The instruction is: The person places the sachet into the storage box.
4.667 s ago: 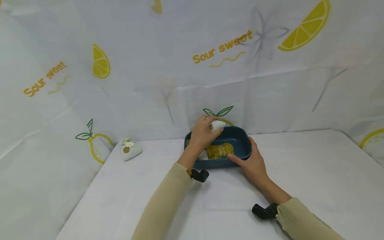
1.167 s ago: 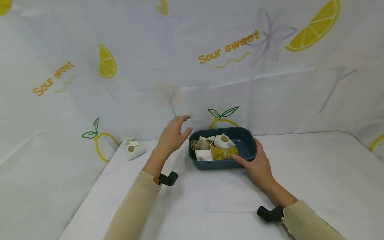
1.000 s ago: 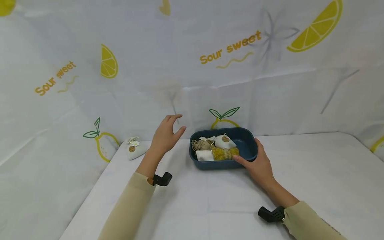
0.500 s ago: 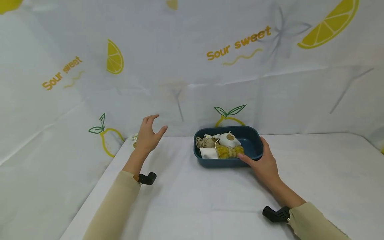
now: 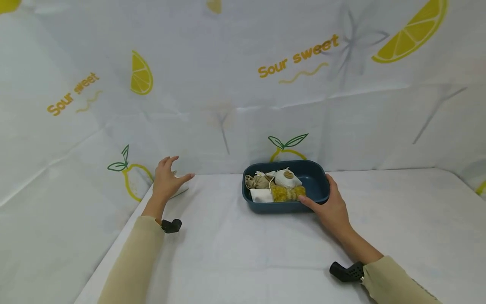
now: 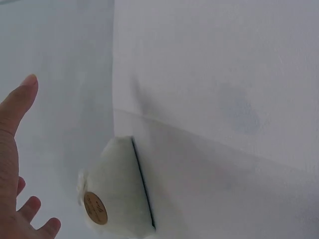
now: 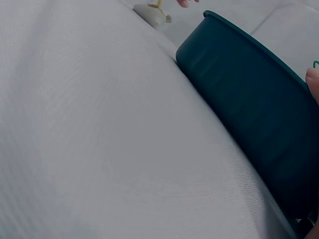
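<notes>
My left hand (image 5: 167,183) is at the table's far left, fingers spread and bent, thumb pointing right. Behind it, mostly hidden in the head view, stands a pale sachet (image 6: 122,194) with a round brown label; the left wrist view shows a gap between hand and sachet. My right hand (image 5: 334,211) grips the right end of a dark blue plastic box (image 5: 281,207), thumb over the front rim. Inside the box lie a tan drawstring sachet (image 5: 260,181), a white sachet (image 5: 287,179) with a brown label, a white block-like item (image 5: 262,195) and a mustard-yellow bundle (image 5: 279,193).
A white cloth covers the table (image 5: 228,253). Behind it hangs a white curtain (image 5: 209,105) printed with lemons and lettering. The box stands near the table's back edge. Each wrist wears a black camera mount (image 5: 171,226).
The left hand laid the white sachet in the box, let go, and moved left and slightly down to the pale sachet. The right hand has kept its grip on the box.
</notes>
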